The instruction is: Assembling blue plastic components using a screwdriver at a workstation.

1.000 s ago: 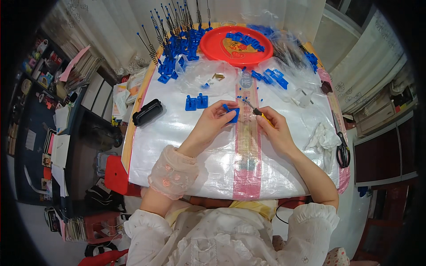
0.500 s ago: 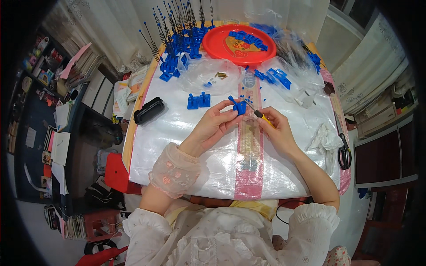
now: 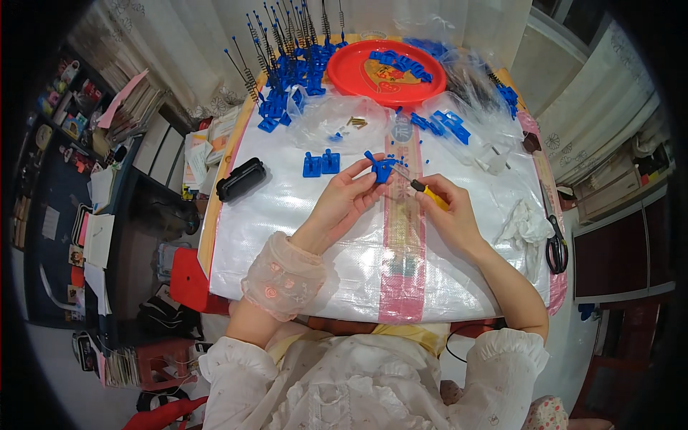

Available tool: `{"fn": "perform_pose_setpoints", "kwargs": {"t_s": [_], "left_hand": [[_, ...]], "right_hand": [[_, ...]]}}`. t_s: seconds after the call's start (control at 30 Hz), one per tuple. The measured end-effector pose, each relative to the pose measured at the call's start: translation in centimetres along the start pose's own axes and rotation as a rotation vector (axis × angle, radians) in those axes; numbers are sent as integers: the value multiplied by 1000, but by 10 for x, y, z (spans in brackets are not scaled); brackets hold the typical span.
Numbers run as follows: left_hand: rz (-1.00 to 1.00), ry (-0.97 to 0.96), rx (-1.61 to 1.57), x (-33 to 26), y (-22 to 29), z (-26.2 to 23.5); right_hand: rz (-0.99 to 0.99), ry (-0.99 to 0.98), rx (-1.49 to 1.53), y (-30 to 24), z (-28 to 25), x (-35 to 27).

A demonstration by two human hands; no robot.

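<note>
Yellow screwdriver (image 3: 434,197) and blue piece (image 3: 382,170) have drawn slightly apart: the right hand (image 3: 455,215) grips the handle, the left hand (image 3: 342,203) pinches the piece above the surface (image 3: 351,276), likely to steady it; whether the tip touches is unclear.

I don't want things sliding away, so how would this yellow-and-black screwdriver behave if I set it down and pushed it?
The screwdriver in your right hand should probably stay stiff: its shaft looks straight and metallic. It might slide easily, since the white sheet looks shiny.
</note>
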State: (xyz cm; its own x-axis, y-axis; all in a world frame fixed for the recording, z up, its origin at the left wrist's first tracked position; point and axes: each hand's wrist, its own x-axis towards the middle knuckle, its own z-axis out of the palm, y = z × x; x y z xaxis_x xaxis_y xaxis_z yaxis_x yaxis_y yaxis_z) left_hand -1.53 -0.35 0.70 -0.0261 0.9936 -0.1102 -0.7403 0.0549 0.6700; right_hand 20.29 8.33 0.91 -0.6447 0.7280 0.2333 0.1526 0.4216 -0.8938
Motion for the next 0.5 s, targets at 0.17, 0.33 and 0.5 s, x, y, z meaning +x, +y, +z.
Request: {"fn": "perform_pose_setpoints", "kwargs": {"t_s": [0.17, 0.33, 0.5], "left_hand": [[101, 158, 258, 2, -3, -3], [141, 174, 383, 2, -5, 4], [198, 181, 428, 5, -9, -4]], "right_hand": [[-268, 83, -465, -9, -5, -2], [-324, 129, -545, -11, -3, -3], [-404, 118, -786, -18, -5, -5]]}}
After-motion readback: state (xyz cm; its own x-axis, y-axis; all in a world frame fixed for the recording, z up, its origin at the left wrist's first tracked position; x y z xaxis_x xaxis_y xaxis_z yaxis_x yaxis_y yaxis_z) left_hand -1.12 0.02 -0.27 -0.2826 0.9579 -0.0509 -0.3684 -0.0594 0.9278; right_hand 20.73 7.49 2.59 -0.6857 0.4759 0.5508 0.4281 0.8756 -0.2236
